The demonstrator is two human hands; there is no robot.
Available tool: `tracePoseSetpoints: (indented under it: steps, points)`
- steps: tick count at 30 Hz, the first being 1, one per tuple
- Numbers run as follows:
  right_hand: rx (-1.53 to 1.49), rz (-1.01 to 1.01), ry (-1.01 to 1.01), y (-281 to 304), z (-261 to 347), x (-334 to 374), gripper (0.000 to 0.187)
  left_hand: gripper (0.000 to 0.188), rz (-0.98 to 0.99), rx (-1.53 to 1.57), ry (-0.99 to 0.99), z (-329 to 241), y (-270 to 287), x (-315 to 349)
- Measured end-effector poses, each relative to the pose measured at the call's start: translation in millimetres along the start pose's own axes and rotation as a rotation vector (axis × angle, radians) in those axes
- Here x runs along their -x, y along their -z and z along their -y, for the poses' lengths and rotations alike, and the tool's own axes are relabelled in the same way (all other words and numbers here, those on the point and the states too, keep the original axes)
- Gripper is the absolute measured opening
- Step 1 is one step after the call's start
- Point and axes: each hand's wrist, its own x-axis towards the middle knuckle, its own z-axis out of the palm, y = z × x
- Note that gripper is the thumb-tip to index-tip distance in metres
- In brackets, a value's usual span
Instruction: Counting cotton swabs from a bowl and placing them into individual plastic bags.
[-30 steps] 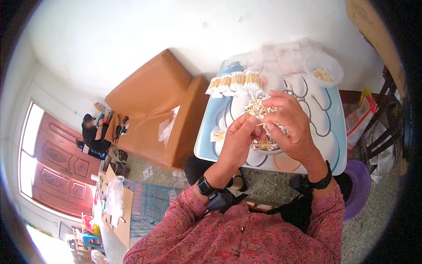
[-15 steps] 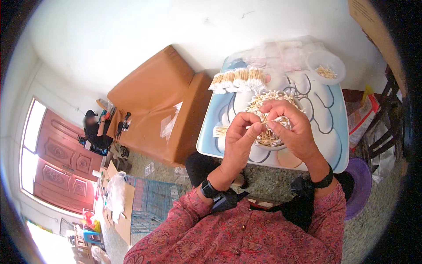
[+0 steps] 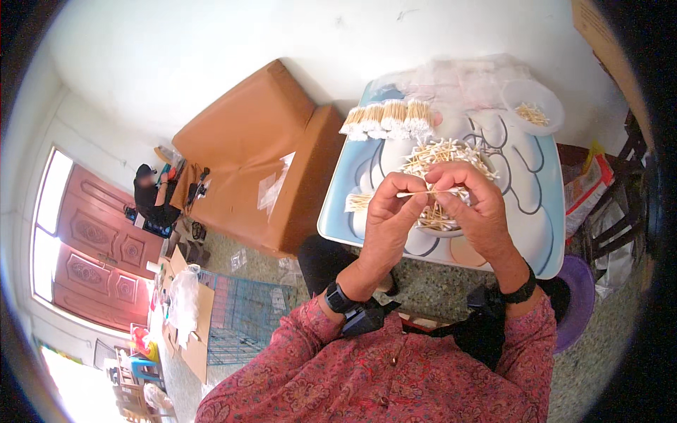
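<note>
A cotton swab [image 3: 422,192] with a wooden stick is held level between my two hands, its white tip showing on the left. My left hand [image 3: 388,222] pinches it between thumb and fingers. On the other side, the thumb and fingers of my right hand [image 3: 483,211] close on the same stick. Just beneath and beyond both hands lies a round heap of loose cotton swabs [image 3: 448,153]; its container is mostly hidden. A small group of swabs [image 3: 358,202] lies left of my left hand. Farther back, several thick swab bundles [image 3: 388,118] stand in a row.
The low blue-and-white table [image 3: 335,211] carries clear plastic bags [image 3: 451,81] along its back. A translucent bowl [image 3: 553,106] with some swabs is at its far right corner. A brown sofa [image 3: 247,148], a purple basin [image 3: 582,303] and a wire cage [image 3: 243,317] surround it. Another person [image 3: 156,201] sits far left.
Both hands have stayed close together over the heap. The swab between them now shows more plainly, with its white tip out to the left. The view has shifted slightly.
</note>
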Motion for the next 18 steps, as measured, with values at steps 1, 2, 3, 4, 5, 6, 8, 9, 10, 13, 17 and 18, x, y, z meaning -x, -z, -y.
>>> tracePoseSetpoints:
  steps: [1, 2, 3, 4, 5, 6, 8, 9, 10, 13, 17, 18]
  points:
    - [-0.029, -0.014, -0.048, 0.3, 0.1, 0.7, 0.005, 0.007, -0.002, 0.0, 0.001, 1.0, 0.4, -0.1]
    - [-0.031, -0.012, -0.049, 0.8, -1.2, 1.0, 0.005, 0.007, 0.003, -0.008, -0.006, 2.2, 0.9, -0.2]
    - [-0.047, -0.008, -0.046, 1.7, -2.9, 1.5, 0.005, 0.008, 0.008, -0.016, -0.013, 3.3, 1.2, -0.2]
    - [-0.064, -0.005, -0.043, 2.6, -4.6, 2.1, 0.005, 0.008, 0.006, -0.019, -0.012, 3.9, 1.0, 0.0]
    - [-0.061, 0.0, -0.045, 1.0, -4.5, 0.7, 0.005, 0.008, 0.004, -0.007, -0.009, 2.7, 2.3, 0.0]
    - [-0.05, 0.002, -0.038, -0.6, -4.5, -0.7, 0.004, 0.008, 0.001, 0.004, -0.006, 1.6, 3.7, 0.0]
    - [-0.041, 0.002, -0.033, -1.6, -4.8, -1.8, 0.004, 0.008, 0.0, -0.007, -0.012, 1.9, 5.2, -0.6]
    - [-0.052, -0.001, -0.036, -1.0, -4.9, -1.5, 0.004, 0.008, 0.003, -0.022, -0.017, 2.8, 5.2, -1.0]
    - [-0.063, -0.003, -0.039, -0.5, -5.0, -1.3, 0.004, 0.008, 0.003, -0.022, -0.014, 3.0, 4.7, -1.4]
    - [-0.066, 0.005, -0.041, 0.0, -5.6, -2.4, 0.005, 0.008, 0.003, -0.055, -0.043, 2.0, 4.4, -2.5]
    - [-0.065, 0.009, -0.043, 1.6, -7.4, -2.5, 0.005, 0.009, 0.002, -0.064, -0.059, 3.2, 4.3, -3.7]
    - [-0.066, 0.012, -0.047, 1.9, -7.7, -2.4, 0.005, 0.009, -0.002, -0.061, -0.057, 2.8, 3.8, -3.8]
